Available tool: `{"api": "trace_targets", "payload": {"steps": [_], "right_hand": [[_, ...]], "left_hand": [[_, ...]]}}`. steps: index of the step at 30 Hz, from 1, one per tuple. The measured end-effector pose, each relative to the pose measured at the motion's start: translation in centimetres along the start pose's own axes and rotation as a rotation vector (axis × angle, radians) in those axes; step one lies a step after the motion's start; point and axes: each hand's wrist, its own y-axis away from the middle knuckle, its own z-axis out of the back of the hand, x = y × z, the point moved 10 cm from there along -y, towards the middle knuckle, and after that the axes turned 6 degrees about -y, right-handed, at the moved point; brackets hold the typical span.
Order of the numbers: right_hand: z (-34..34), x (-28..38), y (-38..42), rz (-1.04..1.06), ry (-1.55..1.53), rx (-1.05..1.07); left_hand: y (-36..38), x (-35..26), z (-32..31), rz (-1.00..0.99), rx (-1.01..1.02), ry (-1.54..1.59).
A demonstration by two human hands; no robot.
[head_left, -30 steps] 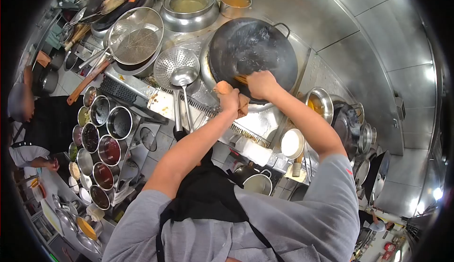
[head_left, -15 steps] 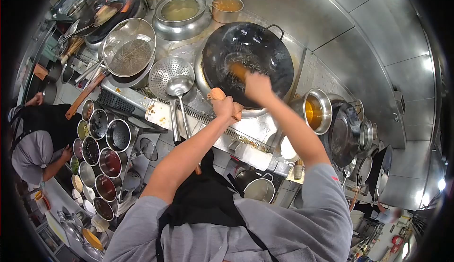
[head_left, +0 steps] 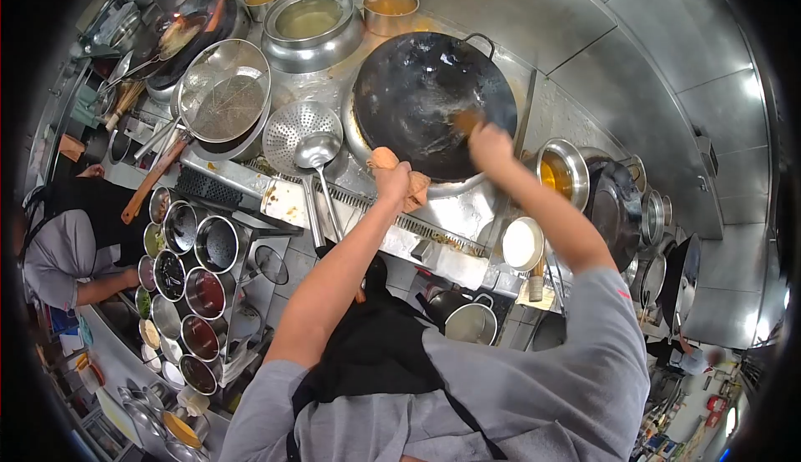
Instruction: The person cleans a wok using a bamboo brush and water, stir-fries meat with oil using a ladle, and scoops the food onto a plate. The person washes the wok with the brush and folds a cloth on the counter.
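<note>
A large black wok [head_left: 399, 87] sits on the range in front of me, with liquid and wet streaks at its bottom. My left hand [head_left: 392, 183] is closed around a folded tan cloth [head_left: 416, 193] at the wok's near rim; whatever the cloth covers is hidden. Inside the wok, toward its right side, my right hand [head_left: 491, 147] grips a brown wok brush [head_left: 465, 120], smeared by motion, its end against the wok's surface. Left of the wok lie a perforated skimmer [head_left: 288, 124] and a ladle [head_left: 318, 150], handles toward me.
A round sieve [head_left: 224, 95] rests at left, beside a steel pot [head_left: 310, 49]. Oil stands in a steel container [head_left: 563, 174] on the right. Several sauce tins [head_left: 205, 291] fill a rack at lower left, where a co-worker [head_left: 71, 245] stands close by.
My right hand and the brush have swept rightward across the wok, from its middle to its right side. My left hand stays on the cloth. The whole view has shifted slightly.
</note>
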Motion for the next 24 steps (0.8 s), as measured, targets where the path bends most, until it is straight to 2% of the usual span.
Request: {"api": "trace_targets", "payload": {"steps": [2, 3, 4, 6, 7, 9, 10, 12, 14, 16, 18, 20, 22, 24], "right_hand": [[2.6, -6.0, -5.6, -0.161, -0.359, -0.121], [2.9, -5.5, -7.0, -0.196, -0.412, -0.137], [3.7, -3.7, -8.5, -0.226, -0.467, -0.16], [3.8, 2.4, -9.4, -0.135, -0.491, -0.083], [4.1, 5.8, -8.2, -0.046, -0.52, -0.057], [7.1, 9.5, -2.7, 0.146, -0.595, -0.049], [9.7, 10.0, 1.2, 0.249, -0.64, -0.068], [9.9, 7.6, 6.9, 0.332, -0.584, 0.08], [2.9, 1.8, 7.5, 0.197, -0.384, 0.263], [-0.6, -5.1, 4.2, -0.045, -0.323, 0.092], [-0.7, -7.9, -0.9, -0.24, -0.397, -0.056], [-0.2, -5.2, -5.1, -0.346, -0.622, -0.05], [0.7, 0.5, -7.4, -0.304, -0.756, -0.066], [2.2, 6.7, -7.3, -0.134, -0.89, -0.082]], "left_hand": [[3.4, -2.8, -0.2, 0.123, 0.24, 0.087], [5.4, -3.8, -0.3, 0.187, 0.359, 0.131], [5.8, -4.4, -0.1, 0.171, 0.408, 0.155], [7.3, -3.9, 1.6, 0.164, 0.495, 0.185], [9.6, -4.4, 3.1, 0.261, 0.483, 0.172], [12.4, -4.4, 6.5, 0.279, 0.468, 0.128], [13.5, -4.3, 8.0, 0.283, 0.465, 0.11], [16.0, -3.5, 11.4, 0.26, 0.443, 0.101], [16.9, -3.7, 12.6, 0.259, 0.428, 0.097], [17.1, -4.4, 12.8, 0.265, 0.412, 0.108], [15.5, -5.2, 11.0, 0.248, 0.38, 0.136], [12.9, -5.7, 7.8, 0.26, 0.405, 0.243], [9.1, -5.4, 4.1, 0.214, 0.418, 0.227], [6.7, -5.6, 1.0, 0.206, 0.415, 0.15]]}}
